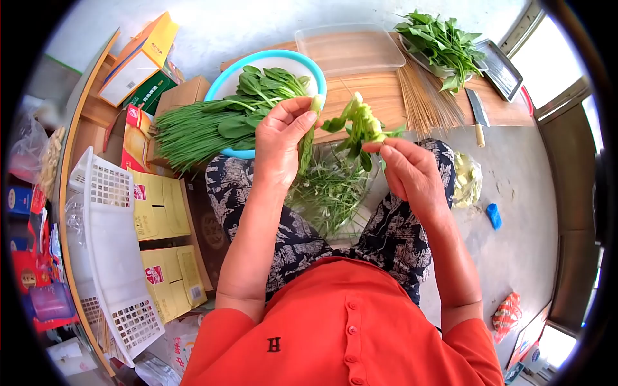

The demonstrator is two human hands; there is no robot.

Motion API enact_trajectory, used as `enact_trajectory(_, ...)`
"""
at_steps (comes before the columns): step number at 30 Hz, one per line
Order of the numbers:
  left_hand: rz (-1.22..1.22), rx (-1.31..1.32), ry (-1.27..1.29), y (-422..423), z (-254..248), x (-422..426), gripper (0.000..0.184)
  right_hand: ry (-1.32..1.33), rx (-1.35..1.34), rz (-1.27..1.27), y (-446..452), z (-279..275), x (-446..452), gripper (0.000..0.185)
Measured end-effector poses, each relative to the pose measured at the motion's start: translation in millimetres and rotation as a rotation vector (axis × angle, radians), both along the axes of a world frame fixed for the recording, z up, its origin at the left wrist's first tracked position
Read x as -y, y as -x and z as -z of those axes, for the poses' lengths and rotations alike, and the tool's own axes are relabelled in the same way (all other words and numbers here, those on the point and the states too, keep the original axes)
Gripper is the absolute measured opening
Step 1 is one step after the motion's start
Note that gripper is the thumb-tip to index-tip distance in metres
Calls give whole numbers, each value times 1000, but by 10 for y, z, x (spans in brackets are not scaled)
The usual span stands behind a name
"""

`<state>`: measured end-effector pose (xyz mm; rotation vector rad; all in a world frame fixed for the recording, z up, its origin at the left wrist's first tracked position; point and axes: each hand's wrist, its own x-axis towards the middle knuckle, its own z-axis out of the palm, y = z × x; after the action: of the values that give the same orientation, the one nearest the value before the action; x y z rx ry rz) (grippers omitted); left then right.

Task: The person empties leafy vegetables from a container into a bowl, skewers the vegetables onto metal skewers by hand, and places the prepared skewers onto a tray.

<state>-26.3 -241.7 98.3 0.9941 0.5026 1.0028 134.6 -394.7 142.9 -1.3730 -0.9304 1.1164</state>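
My left hand [278, 138] pinches a single leaf stalk [306, 149] between thumb and fingers, its leaf hanging down. Close by on the right, my right hand [415, 174] grips the base of a leafy green vegetable [360, 122] with a pale, knobbly stem. The two pieces look apart. Below both hands, between the knees, lies a heap of green trimmings [331, 190] in what looks like a clear plastic bag. Behind my left hand stands a white basin with a blue rim [270, 54]. It holds leafy greens [267, 83] and long thin green stalks [199, 132].
A wooden board [360, 83] carries a clear plastic tray [347, 51], thin sticks [428, 100], a heap of greens [441, 48] and a dark tray [501, 71]. A knife [477, 112] lies at its right edge. Cardboard boxes [164, 206] and a white crate [119, 251] stand left.
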Motion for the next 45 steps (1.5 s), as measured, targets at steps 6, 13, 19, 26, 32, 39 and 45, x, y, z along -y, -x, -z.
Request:
enact_trajectory(6, 5, 64, 56, 22, -47, -30, 22, 46, -59, -105, 72, -24, 145, 26)
enact_trajectory(13, 142, 131, 181, 79, -67, -56, 23, 60, -29, -120, 65, 10, 129, 26)
enact_trajectory(19, 182, 106, 213, 39, -94, -34, 17, 42, -16, -136, 77, 44, 126, 25)
enact_trajectory(26, 154, 100, 143, 49, -107, -33, 18, 60, -26, -149, 63, 40, 128, 25)
enact_trajectory(32, 116, 74, 161, 84, -108, -68, 15, 37, 20, -147, 100, 31, 121, 27)
enact_trajectory(39, 133, 95, 170, 104, -54, -102, 18, 73, -1, -180, 109, -7, 140, 26)
enact_trajectory(45, 76, 46, 59, 101, -34, -107, 23, 83, 75, -67, 149, 13, 126, 25)
